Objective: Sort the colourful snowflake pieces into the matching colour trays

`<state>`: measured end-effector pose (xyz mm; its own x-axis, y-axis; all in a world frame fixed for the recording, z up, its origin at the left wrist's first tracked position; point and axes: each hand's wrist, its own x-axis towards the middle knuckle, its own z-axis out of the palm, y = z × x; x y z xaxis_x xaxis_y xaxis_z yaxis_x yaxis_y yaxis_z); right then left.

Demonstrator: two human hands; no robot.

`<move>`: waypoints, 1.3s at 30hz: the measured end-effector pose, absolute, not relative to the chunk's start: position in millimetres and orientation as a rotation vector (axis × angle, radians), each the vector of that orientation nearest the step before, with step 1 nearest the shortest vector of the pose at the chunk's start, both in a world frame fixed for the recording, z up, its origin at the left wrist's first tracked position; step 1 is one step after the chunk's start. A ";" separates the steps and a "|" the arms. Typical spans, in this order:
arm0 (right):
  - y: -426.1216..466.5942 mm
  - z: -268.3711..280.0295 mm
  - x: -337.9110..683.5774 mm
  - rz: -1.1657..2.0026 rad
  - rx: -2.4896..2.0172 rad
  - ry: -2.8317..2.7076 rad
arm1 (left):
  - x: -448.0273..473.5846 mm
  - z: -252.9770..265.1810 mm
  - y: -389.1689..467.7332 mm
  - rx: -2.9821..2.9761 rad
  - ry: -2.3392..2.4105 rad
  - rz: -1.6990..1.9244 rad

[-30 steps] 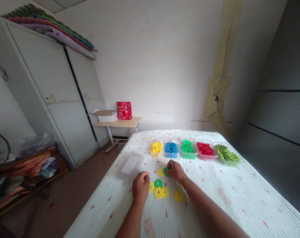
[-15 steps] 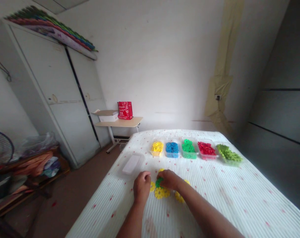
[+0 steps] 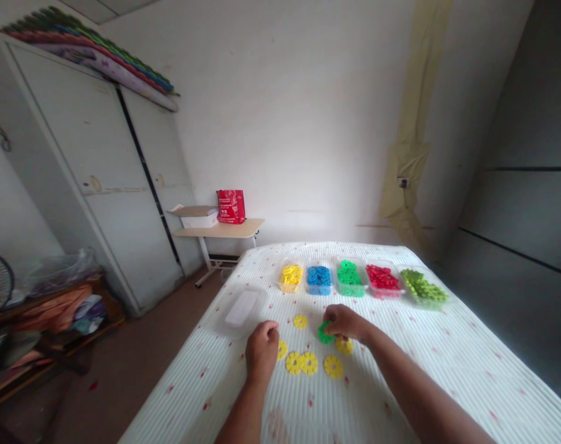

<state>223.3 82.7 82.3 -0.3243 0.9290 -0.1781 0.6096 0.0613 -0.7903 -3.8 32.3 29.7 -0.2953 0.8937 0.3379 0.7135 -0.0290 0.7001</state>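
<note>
Between the thumb and fingers of my right hand (image 3: 345,322) is a green notched disc (image 3: 325,333), held low over the table and overlapping the view of a yellow notched disc (image 3: 344,347). My left hand (image 3: 261,346) lies curled on the table, and what its fingers may hold is hidden. Right beside it, partly covered, sits another yellow disc (image 3: 281,350). In front of me two yellow discs (image 3: 294,363) touch or overlap. One more yellow disc (image 3: 333,367) lies to their right, and a single yellow disc (image 3: 300,321) lies farther back between my hands.
Across the back of the white ribbed tabletop (image 3: 391,382) stand clear tubs of yellow (image 3: 291,275), blue (image 3: 319,277), green (image 3: 349,274), red (image 3: 382,279) and light green pieces (image 3: 423,287). A clear plastic lid (image 3: 242,308) lies left. Behind is a small desk (image 3: 224,229) with a red bag (image 3: 231,206).
My right hand has moved right with the green disc, away from my left hand, uncovering the yellow disc farther back. My left hand stays curled in about the same place.
</note>
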 end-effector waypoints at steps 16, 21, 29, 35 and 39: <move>77.6 60.0 325.5 0.499 -1.674 -1.511 | -1.9 34.5 30.8 1.737 2.083 1.109; 68.8 38.7 331.0 0.261 -1.649 -1.780 | 6.9 44.1 41.3 1.802 2.123 0.911; 71.8 29.7 323.3 0.059 -1.701 -1.944 | 43.1 61.8 70.5 1.939 2.093 0.589; 69.5 33.4 322.6 0.078 -1.720 -1.949 | 55.6 65.3 77.3 1.954 1.950 0.602; 68.7 33.8 321.5 0.068 -1.727 -1.949 | 75.2 65.4 74.5 2.017 1.685 0.611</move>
